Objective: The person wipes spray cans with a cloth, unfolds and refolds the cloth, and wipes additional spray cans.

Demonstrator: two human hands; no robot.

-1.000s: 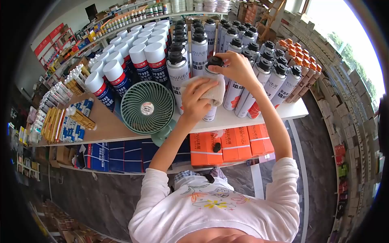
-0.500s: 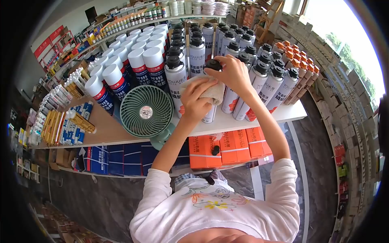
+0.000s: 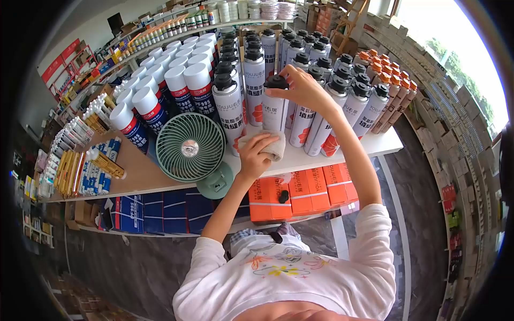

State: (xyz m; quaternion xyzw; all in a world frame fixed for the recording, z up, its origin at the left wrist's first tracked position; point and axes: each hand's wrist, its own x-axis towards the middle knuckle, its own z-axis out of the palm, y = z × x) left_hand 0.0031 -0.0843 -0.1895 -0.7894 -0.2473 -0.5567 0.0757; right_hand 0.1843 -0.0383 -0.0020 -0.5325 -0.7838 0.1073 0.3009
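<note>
My right hand [image 3: 301,88] is closed round the black cap of a white spray-foam can [image 3: 274,113], which stands upright near the table's front edge. In my left hand [image 3: 258,156] is a folded beige cloth [image 3: 277,148], pressed against the lower part of that can and hiding its base. Another white foam can [image 3: 229,115] with a black top stands just left of it. To the right, several matching cans [image 3: 325,120] are grouped close to my right forearm. A green desk fan [image 3: 191,147] stands left of my left hand.
White-capped blue cans [image 3: 176,85] fill the table behind the fan. Brown cans with orange tops [image 3: 393,107] stand at the right end. Tubes [image 3: 104,163] lie at the left. Orange boxes [image 3: 308,192] and blue boxes [image 3: 152,211] sit below the white tabletop [image 3: 375,143].
My left hand and the cloth have slid down from the upper part of the can to its base. My right hand stays at the cap, and the can's label now shows.
</note>
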